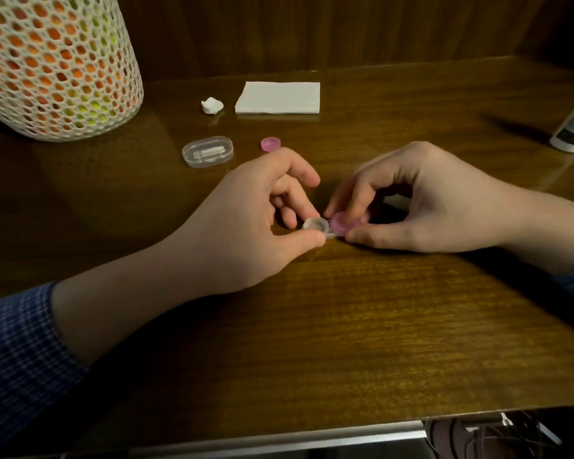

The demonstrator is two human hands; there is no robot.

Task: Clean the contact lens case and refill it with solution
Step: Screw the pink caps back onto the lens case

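Between both hands | lens case (316, 224) | right grip (428, 200) on pink cap (340, 223)

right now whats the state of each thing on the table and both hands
lens case: held at the table, left well open, right well capped
loose pink cap: off, lying on the table
left hand: pinching the open well
right hand: fingers on the fitted pink cap
napkin: folded flat
tissue wad: crumpled
clear box: closed

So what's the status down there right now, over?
Left hand steadies the case, one well open. Right hand grips the pink cap on the other well. Second cap lies loose behind. Nothing in the way.
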